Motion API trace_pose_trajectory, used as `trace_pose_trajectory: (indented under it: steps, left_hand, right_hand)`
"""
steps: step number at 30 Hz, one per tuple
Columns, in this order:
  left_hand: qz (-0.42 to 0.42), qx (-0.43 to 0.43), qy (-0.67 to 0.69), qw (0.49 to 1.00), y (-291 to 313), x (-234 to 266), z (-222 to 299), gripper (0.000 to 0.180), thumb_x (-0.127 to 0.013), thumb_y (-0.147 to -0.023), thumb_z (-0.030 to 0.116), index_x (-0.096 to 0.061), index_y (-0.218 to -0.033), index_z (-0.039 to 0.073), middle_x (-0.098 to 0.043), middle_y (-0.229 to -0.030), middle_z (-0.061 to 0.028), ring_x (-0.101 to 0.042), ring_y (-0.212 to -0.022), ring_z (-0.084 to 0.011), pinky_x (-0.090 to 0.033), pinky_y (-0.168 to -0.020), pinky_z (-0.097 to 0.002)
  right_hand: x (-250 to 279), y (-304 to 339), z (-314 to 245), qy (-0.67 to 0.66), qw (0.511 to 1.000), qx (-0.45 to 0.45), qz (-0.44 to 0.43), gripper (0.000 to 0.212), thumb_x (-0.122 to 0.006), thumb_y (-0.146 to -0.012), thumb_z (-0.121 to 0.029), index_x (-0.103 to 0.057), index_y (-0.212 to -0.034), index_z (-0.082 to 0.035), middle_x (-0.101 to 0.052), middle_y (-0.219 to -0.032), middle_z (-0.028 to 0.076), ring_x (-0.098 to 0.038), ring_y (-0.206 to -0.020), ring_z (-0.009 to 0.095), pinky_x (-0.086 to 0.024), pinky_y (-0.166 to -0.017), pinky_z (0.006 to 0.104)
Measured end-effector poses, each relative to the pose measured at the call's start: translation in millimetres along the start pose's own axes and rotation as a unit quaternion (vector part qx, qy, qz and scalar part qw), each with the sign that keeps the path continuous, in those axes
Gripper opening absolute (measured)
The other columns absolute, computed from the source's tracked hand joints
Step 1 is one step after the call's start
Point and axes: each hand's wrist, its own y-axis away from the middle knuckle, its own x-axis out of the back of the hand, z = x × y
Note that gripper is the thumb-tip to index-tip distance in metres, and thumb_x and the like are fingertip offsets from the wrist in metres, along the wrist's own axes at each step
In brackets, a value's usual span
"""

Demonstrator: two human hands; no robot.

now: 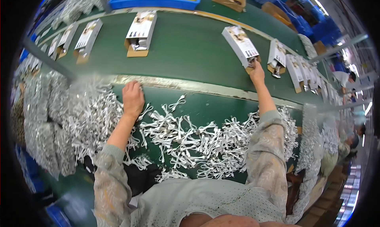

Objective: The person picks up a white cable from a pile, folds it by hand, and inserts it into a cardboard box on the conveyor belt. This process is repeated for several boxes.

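Note:
My right hand (257,73) reaches across the green belt and grips a white printed carton (240,41) at its near, open end, where brown flaps and something dark and shiny show. My left hand (133,99) rests with curled fingers at the pale rail along the belt's near side; what its fingers hold, if anything, is hidden. Beside that hand lies a white bundled cable (145,111). A wide heap of similar white cables (221,147) spreads over the green worktop between my forearms, and another pile (93,120) lies left of my left arm.
On the belt (186,48) stand more open cartons, one (141,31) left of centre and several (303,70) in a row at right. A blue tray (156,2) with tape sits beyond. Clear plastic bags (43,128) flank the left side; metal posts (49,60) rise at both sides.

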Motion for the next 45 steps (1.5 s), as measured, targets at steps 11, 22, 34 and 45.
trace_pose_trajectory:
  steps: [11, 22, 34, 45]
  left_hand:
    - [-0.010, -0.005, 0.006, 1.000, -40.4, -28.5, 35.6, 0.020, -0.054, -0.076, 0.003, -0.056, -0.096, 0.004, -0.057, -0.104, -0.0117, -0.052, -0.102, -0.0308, -0.039, -0.088, -0.0410]
    - [-0.004, 0.000, -0.032, 0.999, -38.4, -67.1, 32.5, 0.022, -0.053, -0.075, 0.003, -0.057, -0.097, 0.005, -0.057, -0.103, -0.0112, -0.053, -0.099, -0.0302, -0.040, -0.086, -0.0401]
    - [0.013, 0.004, -0.010, 1.000, 7.9, -47.9, -37.5, 0.020, -0.057, -0.073, 0.004, -0.056, -0.093, 0.007, -0.057, -0.100, -0.0089, -0.053, -0.098, -0.0274, -0.040, -0.085, -0.0392]
    - [0.010, 0.012, -0.002, 1.000, 24.0, 10.3, -71.0, 0.020, -0.058, -0.073, 0.003, -0.056, -0.093, 0.006, -0.057, -0.102, -0.0094, -0.052, -0.099, -0.0280, -0.039, -0.086, -0.0395]
  right_hand:
    - [33.2, -55.0, 70.8, 0.049, 0.984, -0.170, 0.003, 0.030, -0.056, -0.080, -0.028, -0.068, -0.101, -0.010, -0.066, -0.097, 0.016, -0.061, -0.092, 0.037, -0.047, -0.082, 0.0446]
    - [-5.0, -73.5, 126.8, -0.072, 0.993, -0.040, 0.085, 0.020, -0.057, -0.081, -0.016, -0.069, -0.096, -0.010, -0.067, -0.089, 0.014, -0.064, -0.083, 0.030, -0.048, -0.076, 0.0372]
    - [26.1, 64.8, -126.1, -0.256, 0.928, 0.227, -0.150, 0.026, -0.054, -0.080, 0.000, -0.062, -0.104, -0.007, -0.061, -0.096, 0.012, -0.060, -0.089, 0.030, -0.048, -0.080, 0.0343]
    - [2.6, 180.3, -270.2, -0.242, 0.912, 0.181, -0.277, 0.020, -0.064, -0.078, -0.019, -0.066, -0.081, 0.001, -0.065, -0.073, 0.016, -0.064, -0.065, 0.026, -0.050, -0.064, 0.0329]
